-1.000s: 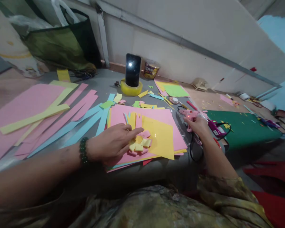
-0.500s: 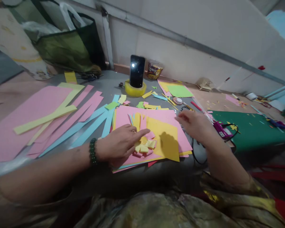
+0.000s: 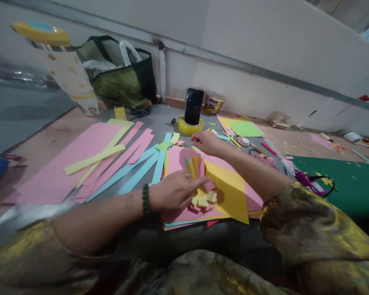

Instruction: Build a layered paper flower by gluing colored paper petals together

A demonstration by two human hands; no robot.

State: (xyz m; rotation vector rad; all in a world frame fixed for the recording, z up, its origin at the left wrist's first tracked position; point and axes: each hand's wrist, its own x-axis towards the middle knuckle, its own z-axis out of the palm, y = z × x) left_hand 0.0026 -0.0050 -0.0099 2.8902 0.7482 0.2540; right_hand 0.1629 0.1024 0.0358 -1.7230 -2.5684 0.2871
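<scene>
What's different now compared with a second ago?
The right hand has let go of the pink glue gun and swung left and away from the person, toward the small paper scraps; whether it holds anything is unclear. The view has turned a little left. The left hand stays at the curled paper pieces, and the phone still stands upright.

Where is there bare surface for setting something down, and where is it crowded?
Bare gray surface shows between the dark items, yellow roll and pink strips; bare tan tabletop shows between the bottle and pink sheet. The paper stack is crowded: left hand at the folded pieces, right hand near the far edge.
</scene>
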